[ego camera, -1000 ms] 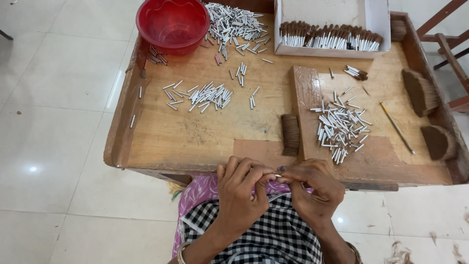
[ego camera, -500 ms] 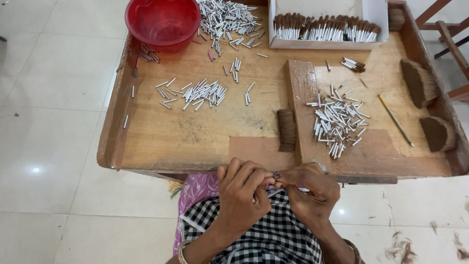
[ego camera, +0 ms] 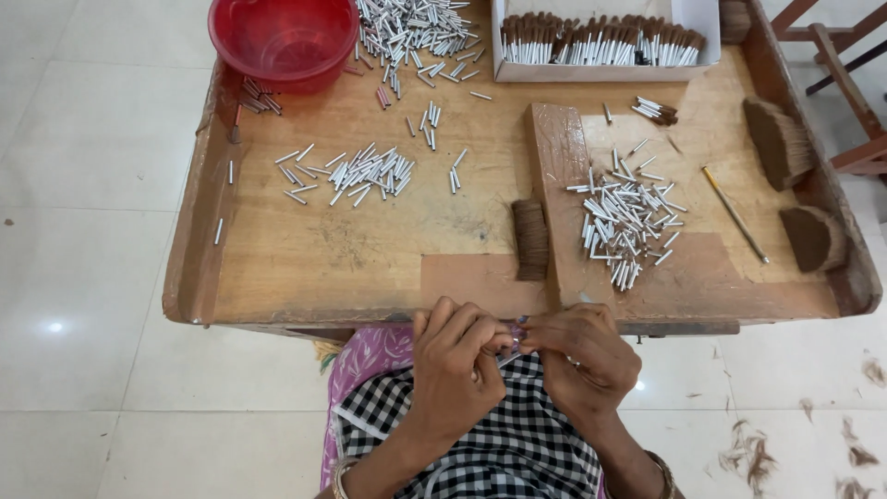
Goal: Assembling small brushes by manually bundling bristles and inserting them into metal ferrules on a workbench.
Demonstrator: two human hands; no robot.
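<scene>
Head view: left hand (ego camera: 457, 356) and right hand (ego camera: 584, 356) pinch a small tube (ego camera: 511, 349) lying crosswise between their fingertips.

The view now sits a little higher over the wooden tray (ego camera: 305, 249), so the red bowl (ego camera: 283, 39) and the white box (ego camera: 605, 42) of finished sticks are cut at the far edge. The left hand (ego camera: 457, 370) and the right hand (ego camera: 582, 356) are now closer together at the near edge. The small white tube (ego camera: 508, 356) between their fingertips shows less than before, mostly covered by the fingers.
</scene>
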